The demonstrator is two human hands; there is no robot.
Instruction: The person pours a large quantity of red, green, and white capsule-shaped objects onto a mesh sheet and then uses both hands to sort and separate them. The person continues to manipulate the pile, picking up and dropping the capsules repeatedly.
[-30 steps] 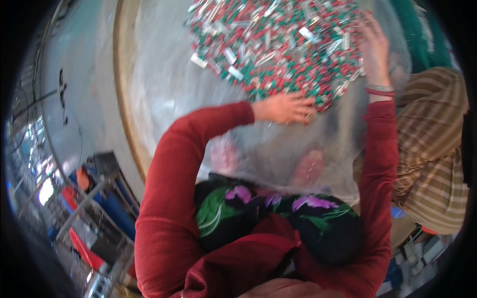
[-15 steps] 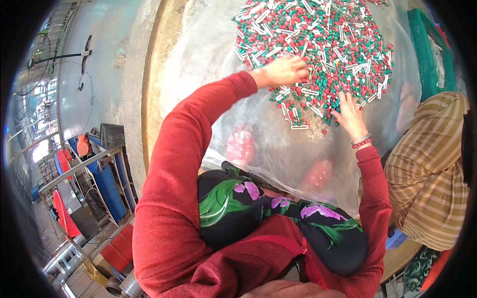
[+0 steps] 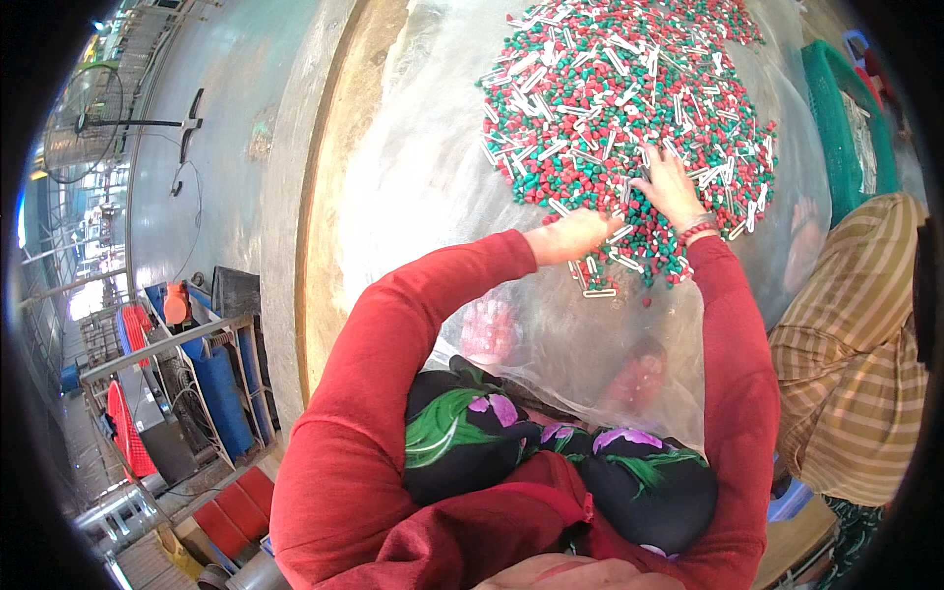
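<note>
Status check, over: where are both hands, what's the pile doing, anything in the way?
Left hand closed at the near edge of the pile of red, green and white pieces. Right hand flat, fingers spread on it. Striped-shirt person close on the right.

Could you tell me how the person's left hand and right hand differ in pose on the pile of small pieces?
The left hand is curled at the near edge of the pile of small red, green and white pieces; the right hand lies flat, fingers spread, farther in. The right wrist wears a red band; the left shows none. Both touch the pile and wear red sleeves.
</note>
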